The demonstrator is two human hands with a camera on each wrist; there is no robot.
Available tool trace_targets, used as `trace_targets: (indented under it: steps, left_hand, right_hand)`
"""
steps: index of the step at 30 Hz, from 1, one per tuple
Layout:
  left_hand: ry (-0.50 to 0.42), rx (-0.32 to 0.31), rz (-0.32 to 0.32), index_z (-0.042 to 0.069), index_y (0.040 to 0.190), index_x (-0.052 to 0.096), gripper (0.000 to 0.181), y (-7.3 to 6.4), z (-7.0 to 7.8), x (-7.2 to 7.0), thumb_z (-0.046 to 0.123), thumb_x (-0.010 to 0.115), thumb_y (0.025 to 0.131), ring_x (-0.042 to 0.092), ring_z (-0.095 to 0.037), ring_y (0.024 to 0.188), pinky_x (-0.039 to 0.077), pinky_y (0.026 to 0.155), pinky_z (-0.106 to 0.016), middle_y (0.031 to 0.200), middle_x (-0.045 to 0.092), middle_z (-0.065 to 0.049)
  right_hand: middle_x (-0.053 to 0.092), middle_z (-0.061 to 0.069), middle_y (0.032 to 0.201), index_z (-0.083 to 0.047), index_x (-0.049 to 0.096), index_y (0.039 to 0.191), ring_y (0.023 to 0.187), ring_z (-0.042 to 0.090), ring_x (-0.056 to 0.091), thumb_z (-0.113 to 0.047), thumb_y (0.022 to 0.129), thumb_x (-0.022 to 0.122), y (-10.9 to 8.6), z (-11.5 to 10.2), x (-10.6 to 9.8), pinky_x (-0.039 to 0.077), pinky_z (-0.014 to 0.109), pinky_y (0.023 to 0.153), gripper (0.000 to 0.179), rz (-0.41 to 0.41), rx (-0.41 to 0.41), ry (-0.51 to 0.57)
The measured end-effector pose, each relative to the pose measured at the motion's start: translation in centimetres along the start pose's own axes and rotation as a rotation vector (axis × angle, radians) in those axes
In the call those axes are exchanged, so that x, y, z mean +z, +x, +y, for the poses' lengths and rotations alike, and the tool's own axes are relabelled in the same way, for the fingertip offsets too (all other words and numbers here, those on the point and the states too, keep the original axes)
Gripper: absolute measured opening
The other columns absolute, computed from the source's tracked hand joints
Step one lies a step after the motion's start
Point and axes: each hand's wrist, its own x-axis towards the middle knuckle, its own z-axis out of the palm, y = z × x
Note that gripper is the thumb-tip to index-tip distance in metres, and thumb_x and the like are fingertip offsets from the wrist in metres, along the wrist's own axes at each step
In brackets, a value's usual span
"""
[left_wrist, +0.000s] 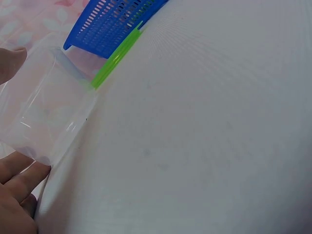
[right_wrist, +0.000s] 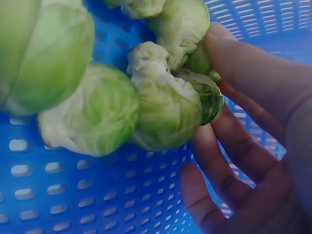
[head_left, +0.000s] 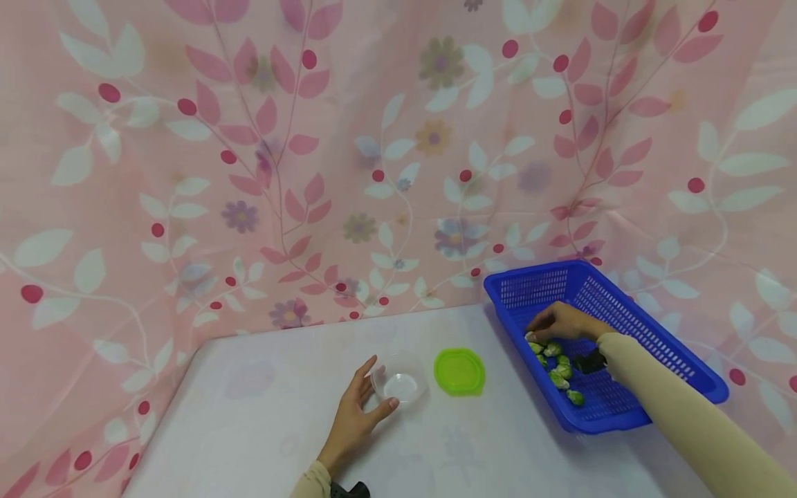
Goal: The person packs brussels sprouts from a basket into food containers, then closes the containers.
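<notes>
A small clear plastic container (head_left: 401, 382) stands upright on the white table. My left hand (head_left: 358, 413) holds it from the left side, with the thumb on its near side and the fingers around the far side; in the left wrist view the fingertips meet the container's wall (left_wrist: 46, 105). Over at the right, my right hand (head_left: 563, 321) reaches into a blue perforated basket (head_left: 654, 339). Its thumb and fingers pinch a Brussels sprout (right_wrist: 180, 24) among several others, such as a larger pale green sprout (right_wrist: 168, 114) close by.
A bright green lid (head_left: 459, 371) lies flat on the table between the clear container and the basket. Behind the table (head_left: 249, 415) hangs a pink floral cloth (head_left: 349, 173). The basket's raised walls surround the right hand.
</notes>
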Motion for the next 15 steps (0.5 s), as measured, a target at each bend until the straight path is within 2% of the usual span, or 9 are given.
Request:
trace_targets:
  steps: [7,12,15]
  left_hand:
    - [0.003,-0.006,-0.003,0.017,0.165,0.037,0.089,-0.03,0.06,0.00,0.021,0.086,0.091,0.055,-0.035,0.146,0.037,0.123,-0.051,0.160,0.053,-0.015]
    - [0.007,-0.015,-0.004,0.015,0.166,0.036,0.089,-0.04,0.13,0.04,0.019,0.086,0.091,0.055,-0.035,0.146,0.038,0.123,-0.046,0.159,0.054,-0.015]
    - [0.010,-0.014,-0.005,0.016,0.166,0.036,0.089,-0.05,0.14,0.05,0.020,0.085,0.092,0.055,-0.035,0.146,0.037,0.123,-0.049,0.160,0.053,-0.015]
  right_hand:
    - [0.081,0.008,0.109,-0.001,0.078,0.122,0.097,0.018,0.075,-0.025,0.099,0.078,-0.06,0.49,0.12,0.063,0.040,0.088,0.034,-0.016,0.003,0.039]
    - [0.080,0.011,0.109,0.001,0.077,0.121,0.097,0.021,0.075,-0.020,0.098,0.078,-0.18,0.72,0.00,0.063,0.038,0.086,0.031,-0.032,-0.003,0.068]
    - [0.079,0.013,0.109,0.003,0.076,0.120,0.096,0.022,0.075,-0.018,0.098,0.077,-0.30,0.65,-0.06,0.063,0.039,0.085,0.030,-0.028,-0.005,0.076]
